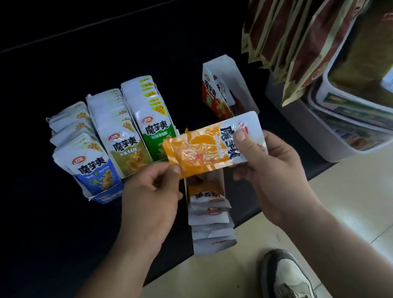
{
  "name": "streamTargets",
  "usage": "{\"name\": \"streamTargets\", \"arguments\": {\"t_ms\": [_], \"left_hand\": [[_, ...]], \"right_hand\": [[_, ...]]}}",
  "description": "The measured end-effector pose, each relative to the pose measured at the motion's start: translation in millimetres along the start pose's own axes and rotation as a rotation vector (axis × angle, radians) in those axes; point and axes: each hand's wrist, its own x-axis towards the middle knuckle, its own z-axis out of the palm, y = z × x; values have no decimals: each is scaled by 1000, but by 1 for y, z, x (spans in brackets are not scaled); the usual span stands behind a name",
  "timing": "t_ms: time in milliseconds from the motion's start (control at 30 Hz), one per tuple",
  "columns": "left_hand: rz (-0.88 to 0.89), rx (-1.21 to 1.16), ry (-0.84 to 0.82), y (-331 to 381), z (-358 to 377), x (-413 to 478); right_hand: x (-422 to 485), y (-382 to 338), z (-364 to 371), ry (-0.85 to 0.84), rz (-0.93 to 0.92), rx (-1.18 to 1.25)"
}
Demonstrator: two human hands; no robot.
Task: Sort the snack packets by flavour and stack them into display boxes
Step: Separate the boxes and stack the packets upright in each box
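Left hand (151, 195) and right hand (265, 164) each pinch one end of a flat, shiny, crinkly orange packet (198, 152), held sideways above a thin card box (221, 180) of packets.

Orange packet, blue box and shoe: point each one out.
orange packet (201, 152), head view, on its orange middle.
blue box (110, 196), head view, on its front wall.
shoe (286, 282), head view, on its pale toe.
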Motion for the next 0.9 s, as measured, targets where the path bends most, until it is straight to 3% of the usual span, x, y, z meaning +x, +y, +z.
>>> {"name": "streamTargets", "arguments": {"t_ms": [133,233,367,433,567,633,733,900], "left_hand": [[-50,-31,66,-7,1,7],[-14,-7,61,-7,4,15],[-16,8,56,-3,13,31],[-69,-35,70,2,14,40],[12,80,7,2,18,50],[35,142,-11,2,16,57],[155,280,-55,5,11,60],[505,465,45,7,-1,49]], "right_hand": [[4,-11,-6,109,-360,-198],[6,-15,-11,-15,-537,-372],[7,12,-11,-264,-520,-587],[9,36,-13,-329,-548,-759],[10,55,-20,-428,-527,-1005],[7,48,-18,-421,-458,-942],[0,36,-14,-378,-283,-592],[-1,31,-16,-235,-103,-470]]}}
